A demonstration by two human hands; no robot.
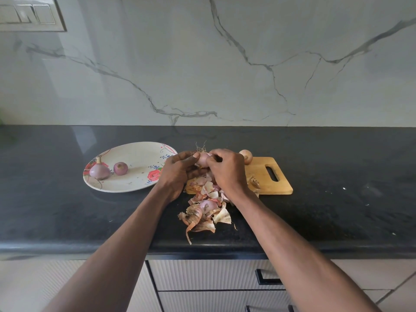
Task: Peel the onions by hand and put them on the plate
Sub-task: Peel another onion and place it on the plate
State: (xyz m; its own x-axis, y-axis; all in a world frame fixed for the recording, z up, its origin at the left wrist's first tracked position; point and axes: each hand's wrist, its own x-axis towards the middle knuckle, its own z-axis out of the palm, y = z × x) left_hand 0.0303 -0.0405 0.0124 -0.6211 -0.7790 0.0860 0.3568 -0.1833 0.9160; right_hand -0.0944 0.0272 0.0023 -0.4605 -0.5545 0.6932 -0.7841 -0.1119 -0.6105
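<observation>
Peeling in progress, head view only: left hand (pixel 177 170) cups the onion in hand (pixel 202 159) from below, fingers curled round it, roots pointing up and away. Right hand (pixel 227 171) has fingertips pinched on the onion's top, apparently pulling at a skin layer; the exact pinch is partly hidden. The onion is held above the near-left end of the wooden cutting board (pixel 265 176).

Done so far, judging by layout: two peeled onions sit on the floral plate (pixel 135 154), the larger peeled onion (pixel 99 171) with a stem stub at the left, the smaller peeled onion (pixel 120 168) just beside it, apart. A pile of onion skins (pixel 206 210) spreads from the board's near edge onto the black countertop (pixel 67 210).

Left to do: finish the onion in hand, plate it, then the unpeeled onion (pixel 246 156) at the board's far edge, dry skin on. Roughly halfway, looks like. No other onions visible.
</observation>
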